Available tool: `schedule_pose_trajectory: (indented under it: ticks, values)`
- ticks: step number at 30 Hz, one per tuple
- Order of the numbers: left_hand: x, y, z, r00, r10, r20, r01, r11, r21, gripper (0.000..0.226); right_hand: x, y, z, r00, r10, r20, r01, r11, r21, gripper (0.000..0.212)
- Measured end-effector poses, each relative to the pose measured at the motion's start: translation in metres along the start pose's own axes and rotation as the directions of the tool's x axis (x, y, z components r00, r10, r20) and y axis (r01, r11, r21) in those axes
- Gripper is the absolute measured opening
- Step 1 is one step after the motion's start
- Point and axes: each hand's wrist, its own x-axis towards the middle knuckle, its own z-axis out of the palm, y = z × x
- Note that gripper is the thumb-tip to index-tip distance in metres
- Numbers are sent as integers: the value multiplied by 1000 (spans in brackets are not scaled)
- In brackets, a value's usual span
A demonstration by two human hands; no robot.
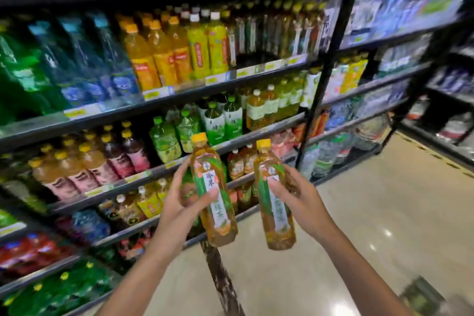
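Clasping left tea bottle (221,223) in left hand (179,204), right tea bottle (278,220) in right hand (298,199); slot upright behind shelf (115,186) edge.

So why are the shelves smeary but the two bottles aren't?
Head view: the shelves smear with motion blur and bend from the wide lens; the left bottle in the left hand and right bottle in the right hand look sharper; glare spots the floor.

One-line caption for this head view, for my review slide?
Left hand and right hand each hold a yellow-capped tea bottle, left bottle and right bottle, before stocked drink shelves.
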Motion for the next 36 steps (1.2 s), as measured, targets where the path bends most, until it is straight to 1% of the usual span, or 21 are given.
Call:
schedule_pose_trajectory:
  ticks: [3,7,12,16,20,24,27,28,30,32,34,35,36]
  values:
    - [35,9,37,999,32,34,-33,999,14,83,28,-3,-33,999,-30,-40,28,999,-35,48]
    - [90,19,79,994,64,84,-65,998,9,82,82,-6,-72,993,-70,-91,69,998,-10,46]
    - [172,32,115,989,116,95,-120,992,34,83,170,-18,-110,991,-115,-73,112,993,-46,52]
    - [232,54,136,981,159,108,-167,983,74,85,243,-34,-133,990,-136,-25,133,988,-74,46]
    - [286,68,155,975,213,66,-218,973,77,85,305,-41,-151,984,-175,20,176,982,-74,42]
    - [325,81,170,979,204,12,-204,977,66,85,352,-48,-165,973,-212,89,215,976,-26,49]
    - [350,95,182,976,213,-43,-209,974,84,64,387,-53,-174,953,-268,142,268,963,18,44]
    - [357,100,187,973,225,-54,-220,971,96,56,399,-53,-177,943,-296,150,295,955,28,45]
    - [367,107,194,967,244,-79,-233,965,122,49,422,-58,-179,930,-341,134,339,940,42,54]
    - [380,114,198,956,269,-120,-246,953,178,51,445,-63,-184,912,-398,97,395,917,51,60]
    - [389,121,200,942,291,-169,-244,936,253,68,460,-67,-183,892,-441,93,437,897,66,62]
    - [395,125,204,930,309,-201,-243,924,295,72,470,-68,-184,878,-469,93,463,883,82,64]
    - [402,128,209,915,332,-230,-247,910,334,69,481,-69,-186,862,-500,89,491,865,101,66]
